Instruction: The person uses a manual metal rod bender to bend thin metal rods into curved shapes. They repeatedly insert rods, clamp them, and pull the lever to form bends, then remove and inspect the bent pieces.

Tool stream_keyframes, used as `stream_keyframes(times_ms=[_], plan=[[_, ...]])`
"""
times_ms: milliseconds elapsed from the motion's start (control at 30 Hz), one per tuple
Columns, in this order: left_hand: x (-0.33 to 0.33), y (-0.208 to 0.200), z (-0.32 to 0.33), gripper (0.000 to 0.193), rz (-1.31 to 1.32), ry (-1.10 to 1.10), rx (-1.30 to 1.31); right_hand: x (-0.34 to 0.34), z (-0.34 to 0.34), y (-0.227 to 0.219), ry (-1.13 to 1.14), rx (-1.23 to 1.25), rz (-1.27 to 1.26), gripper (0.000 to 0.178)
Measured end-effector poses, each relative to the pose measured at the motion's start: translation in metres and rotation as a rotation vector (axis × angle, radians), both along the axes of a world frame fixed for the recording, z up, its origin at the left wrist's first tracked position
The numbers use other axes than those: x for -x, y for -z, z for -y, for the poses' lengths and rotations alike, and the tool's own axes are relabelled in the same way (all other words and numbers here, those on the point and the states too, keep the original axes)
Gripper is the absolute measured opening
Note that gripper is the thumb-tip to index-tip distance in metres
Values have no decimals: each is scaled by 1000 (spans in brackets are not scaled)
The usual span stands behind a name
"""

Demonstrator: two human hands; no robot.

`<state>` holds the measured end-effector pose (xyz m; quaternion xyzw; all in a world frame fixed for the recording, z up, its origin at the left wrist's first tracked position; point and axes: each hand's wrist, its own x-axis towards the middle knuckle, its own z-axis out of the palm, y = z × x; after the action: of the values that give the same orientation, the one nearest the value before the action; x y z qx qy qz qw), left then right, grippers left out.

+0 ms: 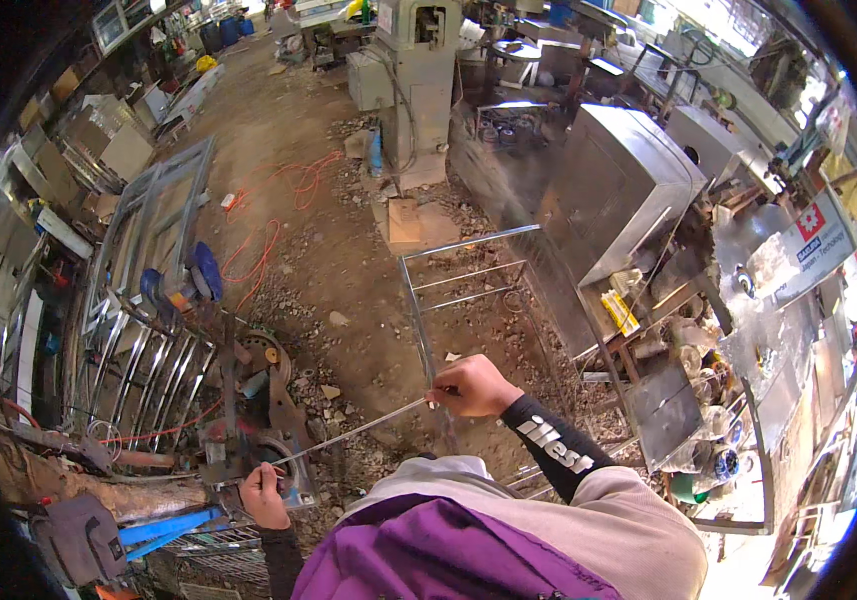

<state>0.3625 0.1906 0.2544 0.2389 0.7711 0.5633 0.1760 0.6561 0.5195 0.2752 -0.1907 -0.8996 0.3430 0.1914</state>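
A thin, pale strip (357,425) stretches slantwise between my hands; its exact kind is not clear. My right hand (471,387) is closed around its upper right end, beside the lower part of a shiny metal tube frame (469,242). Low on the left, my left hand (265,498) pinches near the strip's other end. That hand is close to a dark machine base (294,490) with a round wheel-like part (264,350) behind it. Parts of the frame nearest my body are hidden by my arm and clothing.
Shiny metal bars (154,385) and a grey frame (164,200) lean at the left. An orange cord (267,250) snakes over the dirt floor. A large metal box (614,180) stands at right, near a cluttered bench (709,400). A tall machine (419,90) rises ahead.
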Motion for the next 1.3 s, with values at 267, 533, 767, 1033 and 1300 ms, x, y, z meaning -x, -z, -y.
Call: stream_keyframes(times_ms=[267,533,767,1033,1300], plan=[[-1,-12,-16,47,-150,-86,23,12,-14,-5,-36,-142,43,22],[-8,-4,38,40,-98,-20,77,49,-8,-2,-148,-125,-14,25],[-59,26,104,28,-102,-421,233,77,-5,-22,-275,-259,268,30],[-60,46,124,64,100,-745,10,87,-4,-37,-171,-171,-186,38],[-21,39,83,56,71,-539,32,42,-7,-24,2,-27,-120,37]])
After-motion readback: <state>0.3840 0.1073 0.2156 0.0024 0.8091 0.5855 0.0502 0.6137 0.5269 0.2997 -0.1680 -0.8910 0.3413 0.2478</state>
